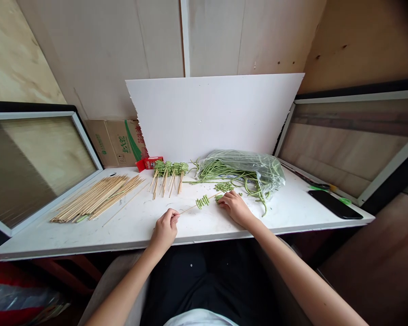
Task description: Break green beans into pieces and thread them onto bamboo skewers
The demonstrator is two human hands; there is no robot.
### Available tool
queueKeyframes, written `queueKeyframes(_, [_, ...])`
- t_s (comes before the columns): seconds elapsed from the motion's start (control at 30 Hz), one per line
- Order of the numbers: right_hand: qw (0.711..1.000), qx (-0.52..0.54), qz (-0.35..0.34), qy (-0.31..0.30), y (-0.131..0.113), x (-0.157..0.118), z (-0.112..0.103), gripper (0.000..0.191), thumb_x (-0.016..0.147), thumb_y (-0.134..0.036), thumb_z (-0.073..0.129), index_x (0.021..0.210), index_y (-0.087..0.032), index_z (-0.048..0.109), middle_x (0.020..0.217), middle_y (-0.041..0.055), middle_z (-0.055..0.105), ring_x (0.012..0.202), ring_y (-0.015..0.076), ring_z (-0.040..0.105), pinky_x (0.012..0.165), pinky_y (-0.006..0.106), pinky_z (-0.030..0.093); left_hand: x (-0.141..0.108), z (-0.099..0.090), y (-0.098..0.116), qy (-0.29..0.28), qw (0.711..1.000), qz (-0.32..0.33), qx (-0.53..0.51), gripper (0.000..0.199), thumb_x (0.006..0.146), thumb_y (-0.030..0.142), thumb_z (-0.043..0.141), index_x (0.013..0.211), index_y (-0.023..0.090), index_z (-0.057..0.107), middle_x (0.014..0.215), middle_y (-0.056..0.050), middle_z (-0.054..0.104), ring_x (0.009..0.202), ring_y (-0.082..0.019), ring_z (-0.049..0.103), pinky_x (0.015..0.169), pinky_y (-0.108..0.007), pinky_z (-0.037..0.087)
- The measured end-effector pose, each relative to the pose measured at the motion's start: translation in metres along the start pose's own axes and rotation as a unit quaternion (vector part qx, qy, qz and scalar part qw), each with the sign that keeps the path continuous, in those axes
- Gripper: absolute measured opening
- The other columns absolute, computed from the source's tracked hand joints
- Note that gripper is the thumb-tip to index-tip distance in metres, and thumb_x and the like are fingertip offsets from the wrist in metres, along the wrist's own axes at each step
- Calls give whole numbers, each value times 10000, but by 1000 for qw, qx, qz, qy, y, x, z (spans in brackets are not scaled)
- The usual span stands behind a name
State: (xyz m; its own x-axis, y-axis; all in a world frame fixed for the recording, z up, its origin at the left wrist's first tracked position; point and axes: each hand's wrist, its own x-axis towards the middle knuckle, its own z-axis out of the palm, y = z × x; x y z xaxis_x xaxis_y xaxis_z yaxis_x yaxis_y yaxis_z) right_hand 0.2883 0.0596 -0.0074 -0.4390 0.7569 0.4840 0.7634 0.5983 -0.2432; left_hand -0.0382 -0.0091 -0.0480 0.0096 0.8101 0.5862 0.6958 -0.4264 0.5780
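Note:
A thin wooden skewer (187, 210) is pinched near its lower end by my left hand (165, 227), just above the table's front edge. Several short pieces of long green bean (202, 202) are threaded crosswise along it, and its tip points right. My right hand (236, 208) lies low over the table with curled fingers, touching a few cut bean pieces (219, 198); what its fingertips grip is hidden. Just behind that hand is a small pile of cut bean pieces (224, 186).
Loose skewers (98, 197) lie heaped at left. Several filled bean skewers (170, 170) rest at the back, beside a red box (149, 163). A clear plastic bag (240, 165) of long beans lies behind my right hand. A black phone (335, 203) is at right; a white board (217, 115) stands behind.

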Motion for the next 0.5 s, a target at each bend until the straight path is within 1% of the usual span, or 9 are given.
queueKeyframes(0.13, [1000, -16, 20, -9, 0, 0, 0, 188, 1011, -226, 605, 1013, -218, 793, 997, 116, 735, 1017, 303, 588, 891, 421, 436, 0, 0, 1, 4, 1000, 2, 7, 174, 1021, 283, 482, 924, 232, 617, 787, -24, 698, 732, -197, 675, 697, -291, 481])
queueKeyframes(0.27, [999, 14, 34, 14, 4, -2, 4, 198, 1000, -199, 607, 975, -238, 799, 947, 100, 730, 979, 291, 590, 858, 400, 440, 0, 0, 0, 1, 1000, 5, 12, 164, 1023, 294, 488, 931, 231, 608, 796, -21, 699, 738, -197, 681, 700, -295, 488])
queueKeyframes(0.4, [995, 86, 27, 52, 11, -4, 8, 231, 1002, -201, 573, 933, -236, 791, 925, 103, 722, 973, 286, 583, 865, 406, 452, -1, 2, -5, 9, 1000, 13, 12, 174, 1023, 318, 495, 929, 229, 613, 773, -10, 691, 724, -193, 683, 697, -294, 495])
queueKeyframes(0.47, [986, 139, 44, 86, 16, -3, 10, 233, 1002, -233, 561, 909, -223, 774, 956, 106, 725, 987, 285, 591, 907, 430, 450, -2, 4, -8, 12, 1000, 11, 14, 183, 1024, 328, 495, 932, 231, 619, 771, -7, 693, 720, -191, 684, 692, -292, 495])
queueKeyframes(0.5, [977, 173, 63, 105, 18, -1, 10, 223, 998, -265, 569, 901, -218, 763, 976, 106, 729, 986, 283, 601, 921, 439, 450, -2, 4, -8, 12, 1000, 10, 14, 185, 1024, 331, 496, 937, 231, 624, 777, -8, 697, 722, -191, 685, 691, -292, 496])
